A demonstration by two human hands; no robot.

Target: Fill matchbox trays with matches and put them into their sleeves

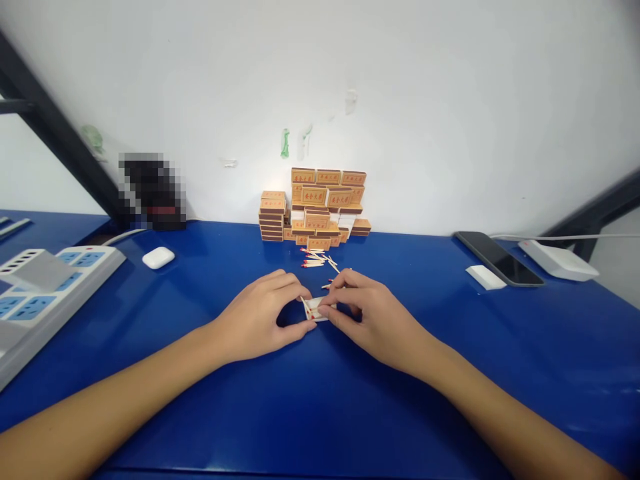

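A small white matchbox tray (317,316) lies between my hands on the blue table, with a few red-tipped matches in it. My left hand (267,313) grips the tray's left end between thumb and fingers. Over the tray's right side, the thumb and fingers of my right hand (367,317) are pinched together; what they hold is too small and hidden to name. Loose matches (314,258) lie in a pile just beyond the hands, and some are partly covered by my right hand.
Stacked matchboxes (320,217) stand against the wall behind the matches. On the left are a white earphone case (159,257) and a power strip (55,293). A phone (497,259), a small white block (485,277) and a white device (559,260) lie on the right.
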